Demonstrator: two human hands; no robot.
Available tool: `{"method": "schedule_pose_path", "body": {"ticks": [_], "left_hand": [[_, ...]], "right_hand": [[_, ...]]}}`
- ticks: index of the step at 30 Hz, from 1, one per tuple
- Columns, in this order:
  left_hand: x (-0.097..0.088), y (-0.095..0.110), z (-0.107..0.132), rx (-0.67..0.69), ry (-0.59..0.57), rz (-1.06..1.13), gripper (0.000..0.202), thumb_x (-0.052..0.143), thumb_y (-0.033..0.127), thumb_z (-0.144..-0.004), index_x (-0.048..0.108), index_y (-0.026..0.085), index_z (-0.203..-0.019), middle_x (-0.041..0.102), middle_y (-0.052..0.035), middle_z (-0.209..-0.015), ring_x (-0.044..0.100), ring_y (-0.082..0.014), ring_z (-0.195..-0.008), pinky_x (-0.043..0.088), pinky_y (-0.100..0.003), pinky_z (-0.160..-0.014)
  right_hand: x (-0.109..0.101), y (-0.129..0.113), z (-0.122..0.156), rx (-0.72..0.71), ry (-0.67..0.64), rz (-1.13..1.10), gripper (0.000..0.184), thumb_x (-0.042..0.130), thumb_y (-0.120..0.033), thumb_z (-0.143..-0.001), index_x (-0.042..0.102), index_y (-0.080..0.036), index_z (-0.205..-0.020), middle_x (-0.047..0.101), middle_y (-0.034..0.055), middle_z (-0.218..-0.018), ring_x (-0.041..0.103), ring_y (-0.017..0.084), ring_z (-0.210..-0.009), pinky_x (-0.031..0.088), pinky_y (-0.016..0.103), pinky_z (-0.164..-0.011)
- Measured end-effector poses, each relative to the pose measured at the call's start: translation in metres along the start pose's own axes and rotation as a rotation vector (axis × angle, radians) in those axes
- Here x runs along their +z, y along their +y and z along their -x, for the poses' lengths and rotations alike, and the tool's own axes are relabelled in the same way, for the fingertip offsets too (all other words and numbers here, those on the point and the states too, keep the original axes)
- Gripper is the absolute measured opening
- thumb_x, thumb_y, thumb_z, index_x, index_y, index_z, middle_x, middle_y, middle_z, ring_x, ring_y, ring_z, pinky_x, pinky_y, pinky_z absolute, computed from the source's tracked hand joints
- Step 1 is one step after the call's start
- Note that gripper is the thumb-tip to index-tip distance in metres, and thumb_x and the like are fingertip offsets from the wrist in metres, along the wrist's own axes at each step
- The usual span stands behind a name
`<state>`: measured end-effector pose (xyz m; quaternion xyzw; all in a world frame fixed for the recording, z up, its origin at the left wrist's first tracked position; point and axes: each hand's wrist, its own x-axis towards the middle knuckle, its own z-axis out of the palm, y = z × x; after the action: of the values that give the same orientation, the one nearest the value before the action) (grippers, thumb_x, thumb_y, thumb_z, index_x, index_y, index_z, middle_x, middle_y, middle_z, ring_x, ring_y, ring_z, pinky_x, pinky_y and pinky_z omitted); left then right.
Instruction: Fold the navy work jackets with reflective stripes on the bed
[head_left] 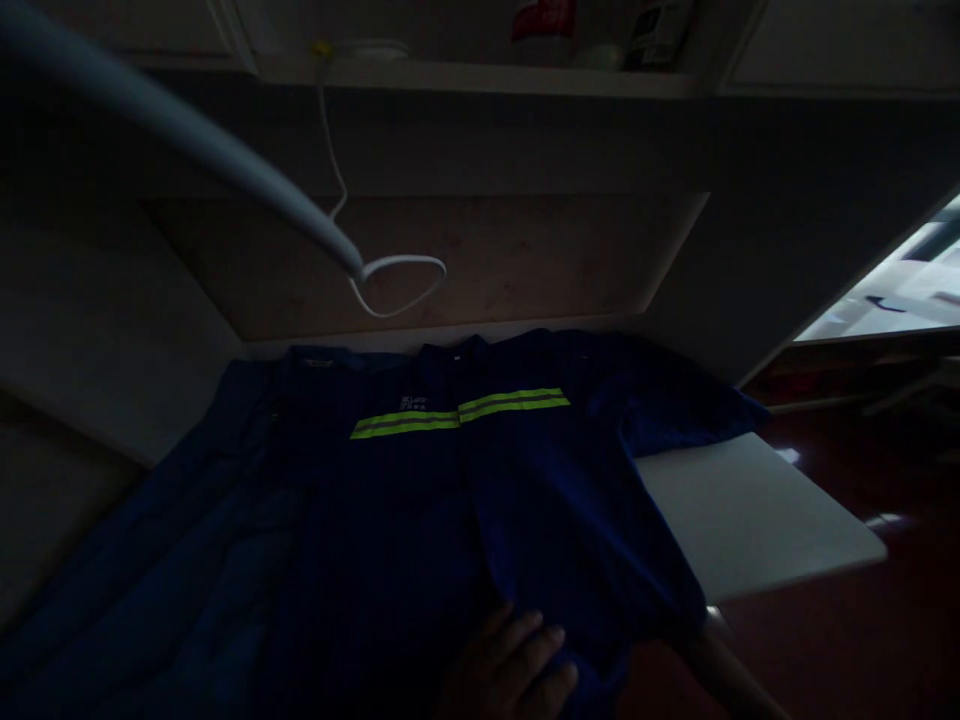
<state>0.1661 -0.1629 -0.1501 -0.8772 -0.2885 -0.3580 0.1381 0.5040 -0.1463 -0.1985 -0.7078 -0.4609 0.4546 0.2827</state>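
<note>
A dark blue work shirt (420, 520) with a yellow-green reflective stripe (459, 412) across the chest lies spread on a white table (750, 510), collar towards the wall. My left hand (514, 665) rests at the shirt's lower hem near the bottom edge of the view. Its fingers lie stretched on the cloth and point up and to the right. The scene is very dim. My right hand is out of sight.
A pale grey tube (187, 135) slants in from the top left, and a white cable loop (401, 285) hangs at its end above the shirt. A shelf (487, 78) with containers runs along the top. Dark red floor (862, 620) lies to the right of the table.
</note>
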Motion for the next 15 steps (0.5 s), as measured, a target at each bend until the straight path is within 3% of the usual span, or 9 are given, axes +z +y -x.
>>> {"method": "schedule_pose_path", "body": {"ticks": [5, 7, 10, 13, 15], "left_hand": [[0.029, 0.022, -0.009, 0.075, -0.208, -0.111, 0.018, 0.055, 0.040, -0.092, 0.069, 0.034, -0.101, 0.055, 0.0113, -0.141, 0.050, -0.0166, -0.126, 0.019, -0.047, -0.122], [0.033, 0.023, -0.004, 0.052, -0.163, -0.169, 0.016, 0.056, 0.037, -0.091, 0.069, 0.033, -0.101, 0.052, 0.0097, -0.144, 0.049, -0.0177, -0.127, 0.015, -0.049, -0.122], [0.032, 0.019, 0.004, 0.024, -0.051, -0.208, 0.019, 0.063, 0.038, -0.087, 0.067, 0.032, -0.105, 0.062, 0.0034, -0.130, 0.054, -0.0209, -0.123, 0.019, -0.051, -0.120], [0.035, 0.013, 0.010, 0.084, 0.060, -0.202, 0.023, 0.067, 0.037, -0.084, 0.068, 0.033, -0.107, 0.067, 0.0045, -0.118, 0.059, -0.0210, -0.117, 0.028, -0.047, -0.118], [0.041, 0.012, 0.014, 0.127, 0.110, -0.200, 0.021, 0.067, 0.035, -0.085, 0.070, 0.031, -0.105, 0.067, 0.0049, -0.116, 0.061, -0.0191, -0.112, 0.040, -0.041, -0.112]], "right_hand": [[-0.015, 0.016, 0.005, 0.076, 0.056, 0.127, 0.032, 0.062, -0.060, -0.054, 0.064, -0.028, -0.058, 0.067, 0.0069, -0.058, 0.071, 0.038, -0.072, 0.058, 0.040, -0.063], [-0.027, 0.015, 0.008, 0.075, 0.078, 0.152, 0.026, 0.061, -0.056, -0.053, 0.066, -0.032, -0.062, 0.071, 0.0054, -0.065, 0.071, 0.042, -0.084, 0.058, 0.041, -0.067], [-0.038, 0.003, 0.010, 0.041, -0.007, 0.185, 0.022, 0.058, -0.053, -0.057, 0.068, -0.035, -0.066, 0.074, 0.0042, -0.074, 0.069, 0.042, -0.094, 0.059, 0.042, -0.074], [-0.036, -0.014, 0.006, 0.033, -0.143, 0.260, 0.019, 0.061, -0.050, -0.059, 0.067, -0.031, -0.063, 0.073, 0.0075, -0.069, 0.070, 0.040, -0.084, 0.059, 0.045, -0.077], [-0.028, -0.024, 0.001, 0.034, -0.160, 0.290, 0.017, 0.065, -0.047, -0.061, 0.066, -0.030, -0.060, 0.069, 0.0074, -0.064, 0.069, 0.038, -0.075, 0.059, 0.049, -0.072]]}}
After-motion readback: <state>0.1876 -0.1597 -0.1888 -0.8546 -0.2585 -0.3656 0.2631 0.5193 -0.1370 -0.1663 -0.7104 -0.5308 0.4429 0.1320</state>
